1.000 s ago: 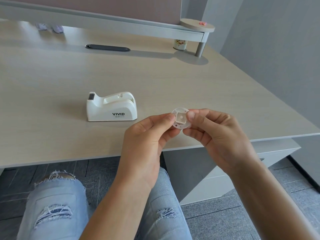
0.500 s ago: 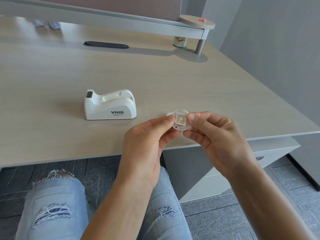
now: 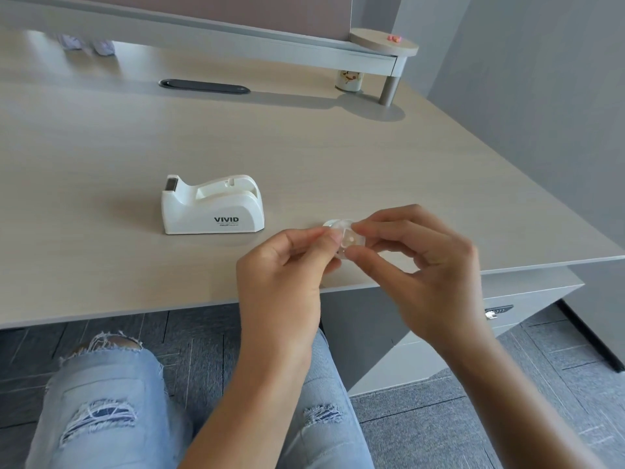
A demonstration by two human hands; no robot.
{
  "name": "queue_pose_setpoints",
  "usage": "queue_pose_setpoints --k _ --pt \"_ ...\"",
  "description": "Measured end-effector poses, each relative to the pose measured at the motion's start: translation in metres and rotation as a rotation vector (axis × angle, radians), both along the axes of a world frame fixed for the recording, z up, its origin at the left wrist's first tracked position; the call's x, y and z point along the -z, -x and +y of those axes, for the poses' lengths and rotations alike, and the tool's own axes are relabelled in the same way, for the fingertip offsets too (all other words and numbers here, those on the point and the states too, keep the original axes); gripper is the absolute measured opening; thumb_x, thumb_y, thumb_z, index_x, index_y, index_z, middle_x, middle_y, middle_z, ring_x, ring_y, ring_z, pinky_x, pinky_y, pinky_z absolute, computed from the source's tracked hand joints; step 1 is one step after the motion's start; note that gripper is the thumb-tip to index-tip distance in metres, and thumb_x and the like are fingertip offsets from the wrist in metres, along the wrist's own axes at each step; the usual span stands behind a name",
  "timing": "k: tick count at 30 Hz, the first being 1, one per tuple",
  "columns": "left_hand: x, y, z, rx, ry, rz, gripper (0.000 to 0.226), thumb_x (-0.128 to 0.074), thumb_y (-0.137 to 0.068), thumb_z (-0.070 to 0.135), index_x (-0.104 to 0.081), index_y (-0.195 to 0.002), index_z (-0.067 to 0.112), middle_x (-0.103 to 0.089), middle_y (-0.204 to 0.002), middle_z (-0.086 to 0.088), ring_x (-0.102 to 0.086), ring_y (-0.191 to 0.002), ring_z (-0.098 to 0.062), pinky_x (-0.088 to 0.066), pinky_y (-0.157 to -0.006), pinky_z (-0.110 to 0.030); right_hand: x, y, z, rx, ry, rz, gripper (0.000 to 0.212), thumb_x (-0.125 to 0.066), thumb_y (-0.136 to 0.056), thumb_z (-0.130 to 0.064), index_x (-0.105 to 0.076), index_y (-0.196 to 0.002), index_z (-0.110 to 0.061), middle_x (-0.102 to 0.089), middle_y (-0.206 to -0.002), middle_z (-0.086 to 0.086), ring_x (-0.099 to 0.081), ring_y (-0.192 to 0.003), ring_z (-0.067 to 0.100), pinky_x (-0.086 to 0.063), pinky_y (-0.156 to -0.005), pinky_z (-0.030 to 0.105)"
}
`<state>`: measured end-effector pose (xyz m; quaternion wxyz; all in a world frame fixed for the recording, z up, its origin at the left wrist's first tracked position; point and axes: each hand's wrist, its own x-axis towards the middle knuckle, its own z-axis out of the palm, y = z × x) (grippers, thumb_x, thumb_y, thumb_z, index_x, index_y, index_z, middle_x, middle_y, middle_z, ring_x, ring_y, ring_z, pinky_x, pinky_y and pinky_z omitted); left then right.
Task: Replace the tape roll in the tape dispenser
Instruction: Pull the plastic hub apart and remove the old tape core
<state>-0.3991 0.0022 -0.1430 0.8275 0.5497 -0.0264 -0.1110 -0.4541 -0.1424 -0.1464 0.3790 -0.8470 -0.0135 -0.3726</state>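
A white tape dispenser (image 3: 212,206) marked VIVID stands on the wooden desk, its roll cradle empty and its cutter at the left end. To its right, above the desk's front edge, both hands pinch a small round translucent white spool (image 3: 345,237) that looks like the dispenser's tape core. My left hand (image 3: 284,275) grips its left side with thumb and forefinger. My right hand (image 3: 426,262) holds its right side with fingertips. The spool is partly hidden by fingers. I cannot tell whether tape is on it.
The desk (image 3: 101,157) has a dark oval cable slot (image 3: 204,87) at the back and a raised shelf (image 3: 382,49) on a post at the back right, with a small white cup (image 3: 348,81) under it. A drawer unit (image 3: 500,306) sits below right. My knees are under the front edge.
Both hands have turned the spool between the fingers; its flat face now tilts differently and my right fingers have spread wider. The dispenser has not moved.
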Motion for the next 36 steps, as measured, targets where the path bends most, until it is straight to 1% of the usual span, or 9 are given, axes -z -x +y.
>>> queue_pose_setpoints --k 4,13,19,22,25,27,31,33,36 --pt "0.001 0.001 0.001 -0.02 -0.06 -0.024 0.007 -0.084 -0.083 0.017 -0.084 -0.084 0.01 -0.084 -0.077 -0.004 -0.075 -0.069 -0.007 -0.061 -0.074 -0.019 -0.005 -0.001 -0.003 0.018 0.115 0.004 0.019 -0.089 -0.083 -0.014 -0.084 -0.1 -0.007 -0.076 -0.097 0.007 -0.077 -0.08 0.023 -0.063 -0.076 0.034" --pt "0.006 0.007 -0.002 -0.06 -0.143 -0.058 0.008 -0.083 -0.085 0.017 -0.081 -0.078 0.015 -0.081 -0.07 -0.003 -0.073 -0.066 -0.012 -0.063 -0.08 -0.034 -0.004 0.007 -0.003 0.025 0.085 0.021 0.018 -0.088 -0.084 -0.014 -0.083 -0.098 -0.004 -0.078 -0.097 0.007 -0.078 -0.079 0.014 -0.062 -0.077 0.023" --pt "0.008 0.015 -0.007 -0.046 -0.174 -0.042 0.012 -0.082 -0.086 0.017 -0.079 -0.074 0.018 -0.081 -0.068 -0.001 -0.073 -0.066 -0.012 -0.059 -0.075 -0.027 0.002 0.018 -0.001 0.07 0.203 -0.007 0.017 -0.083 -0.087 -0.013 -0.08 -0.098 0.0 -0.078 -0.097 0.008 -0.077 -0.078 0.012 -0.058 -0.08 0.014" --pt "0.008 0.02 -0.007 -0.047 -0.158 -0.018 0.013 -0.081 -0.087 0.014 -0.079 -0.074 0.018 -0.082 -0.072 -0.005 -0.076 -0.07 -0.017 -0.065 -0.084 -0.038 0.005 0.023 0.001 0.092 0.209 -0.016 0.016 -0.082 -0.088 -0.01 -0.079 -0.101 0.0 -0.077 -0.098 0.008 -0.076 -0.08 0.008 -0.061 -0.08 0.019" --pt "0.007 0.026 -0.004 -0.054 -0.134 -0.009 0.011 -0.08 -0.088 0.011 -0.08 -0.078 0.015 -0.082 -0.072 -0.005 -0.076 -0.067 -0.014 -0.066 -0.085 -0.039 0.007 0.027 0.006 0.09 0.203 -0.02 0.017 -0.082 -0.089 -0.01 -0.079 -0.103 0.0 -0.077 -0.1 0.008 -0.077 -0.082 0.009 -0.063 -0.08 0.023" --pt "0.005 0.03 -0.001 -0.05 -0.097 0.003 0.009 -0.078 -0.09 0.01 -0.08 -0.081 0.011 -0.081 -0.069 -0.002 -0.076 -0.065 -0.01 -0.066 -0.082 -0.034 0.006 0.031 0.013 0.076 0.063 -0.006 0.018 -0.083 -0.088 -0.013 -0.079 -0.103 -0.002 -0.078 -0.098 0.008 -0.078 -0.085 0.013 -0.063 -0.081 0.025" --pt "-0.002 0.036 0.01 0.004 -0.006 0.045 0.007 -0.076 -0.091 0.009 -0.081 -0.089 0.004 -0.081 -0.072 -0.001 -0.077 -0.068 -0.009 -0.065 -0.077 -0.028 -0.007 0.041 0.035 -0.059 -0.648 0.069 0.018 -0.084 -0.082 -0.006 -0.075 -0.098 -0.007 -0.081 -0.089 0.005 -0.078 -0.082 0.017 -0.06 -0.081 0.026" --pt "-0.003 0.038 0.018 0.05 -0.003 0.045 0.008 -0.075 -0.092 0.01 -0.081 -0.086 0.009 -0.081 -0.074 0.0 -0.078 -0.071 -0.01 -0.062 -0.072 -0.027 -0.014 0.044 0.041 -0.089 -0.775 0.108 0.021 -0.083 -0.081 -0.001 -0.074 -0.1 -0.004 -0.081 -0.087 0.006 -0.078 -0.08 0.017 -0.06 -0.081 0.027" --pt "-0.006 0.038 0.031 0.12 0.019 0.039 0.01 -0.076 -0.091 0.012 -0.081 -0.082 0.013 -0.081 -0.076 -0.002 -0.077 -0.076 -0.014 -0.063 -0.073 -0.029 -0.023 0.048 0.047 -0.11 -0.806 0.156 0.023 -0.083 -0.078 -0.004 -0.075 -0.1 -0.006 -0.081 -0.086 0.003 -0.077 -0.079 0.014 -0.058 -0.079 0.023"
